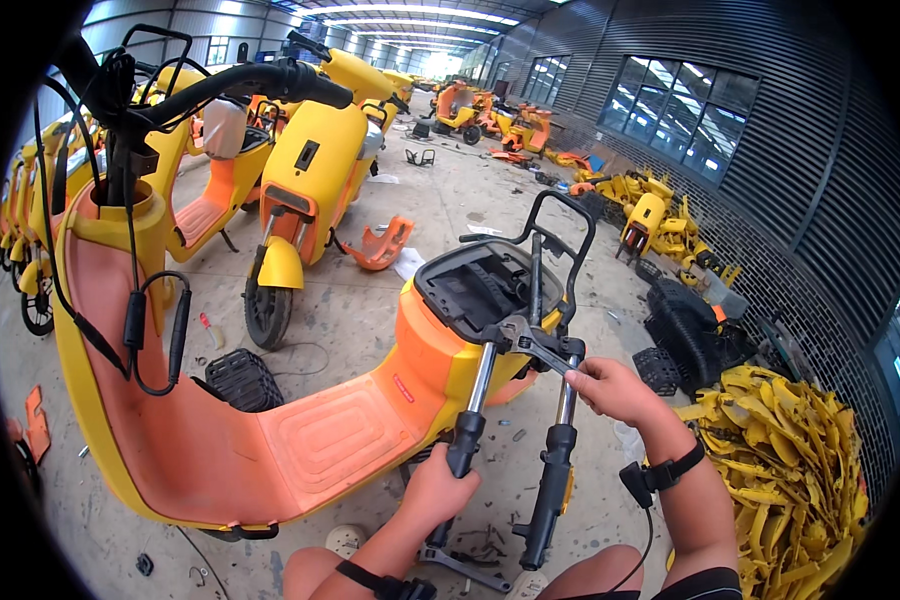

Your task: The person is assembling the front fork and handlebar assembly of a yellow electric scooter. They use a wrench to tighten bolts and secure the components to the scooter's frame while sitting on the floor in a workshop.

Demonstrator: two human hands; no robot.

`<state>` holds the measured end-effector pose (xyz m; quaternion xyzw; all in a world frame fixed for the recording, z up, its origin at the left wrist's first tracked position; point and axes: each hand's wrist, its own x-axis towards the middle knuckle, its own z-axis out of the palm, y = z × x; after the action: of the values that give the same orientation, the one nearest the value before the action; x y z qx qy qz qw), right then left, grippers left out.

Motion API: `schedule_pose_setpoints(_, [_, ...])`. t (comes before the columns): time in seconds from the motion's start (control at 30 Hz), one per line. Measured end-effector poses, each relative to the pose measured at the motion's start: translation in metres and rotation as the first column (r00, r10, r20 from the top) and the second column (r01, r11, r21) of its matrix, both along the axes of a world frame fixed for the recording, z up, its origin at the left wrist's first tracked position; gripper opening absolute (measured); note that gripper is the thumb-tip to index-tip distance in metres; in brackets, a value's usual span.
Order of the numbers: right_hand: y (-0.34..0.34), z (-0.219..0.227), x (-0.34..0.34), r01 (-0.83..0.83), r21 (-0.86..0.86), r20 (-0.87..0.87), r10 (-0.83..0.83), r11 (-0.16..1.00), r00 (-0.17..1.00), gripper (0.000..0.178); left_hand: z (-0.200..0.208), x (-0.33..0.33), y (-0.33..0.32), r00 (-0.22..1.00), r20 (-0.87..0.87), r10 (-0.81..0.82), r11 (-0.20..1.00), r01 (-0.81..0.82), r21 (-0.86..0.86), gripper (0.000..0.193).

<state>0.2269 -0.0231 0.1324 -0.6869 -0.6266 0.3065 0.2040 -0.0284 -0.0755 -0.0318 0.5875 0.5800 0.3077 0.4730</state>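
A front fork [557, 447] with chrome upper tubes and black lower legs leans against the seat end of a yellow and orange electric scooter [335, 430]. My left hand [448, 478] is wrapped round the fork's left leg, just below the chrome. My right hand [618, 389] is closed on the handle of a metal wrench [548, 350]. The wrench's head lies at the fork's crown, beside the upright steerer tube [536, 280]; how its jaws sit there I cannot make out. Low between my feet, another metal wrench [470, 571] is by the fork's lower end.
Black handlebars [240, 88] with hanging cables rise at the scooter's front. Another yellow scooter [310, 165] stands behind it. A black basket [242, 380] and an orange panel [380, 245] lie on the floor. Yellow plastic pieces [780, 480] are heaped at right, below a brick wall.
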Motion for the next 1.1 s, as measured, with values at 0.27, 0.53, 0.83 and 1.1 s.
schedule_pose_setpoints(0.27, [0.017,-0.001,0.02,0.083,-0.122,-0.332,-0.12,0.989,0.936,0.032,-0.001,-0.001,-0.001,0.999,0.043,-0.019,0.999,0.02,-0.032,0.055])
schedule_pose_setpoints(0.53, [0.0,-0.009,-0.001,0.1,-0.2,-0.391,-0.173,0.975,0.904,0.035,0.001,-0.004,-0.001,0.999,0.025,-0.022,1.0,0.022,-0.021,0.055])
schedule_pose_setpoints(0.83, [-0.004,-0.014,-0.007,0.172,-0.196,-0.477,-0.247,0.965,0.844,0.035,-0.006,-0.001,-0.002,0.993,0.115,0.003,1.0,-0.002,-0.007,0.05])
schedule_pose_setpoints(1.1, [-0.013,-0.026,-0.024,0.265,-0.104,-0.454,-0.283,0.959,0.845,0.035,-0.018,0.006,-0.001,0.987,0.156,0.042,0.999,-0.044,0.01,0.045])
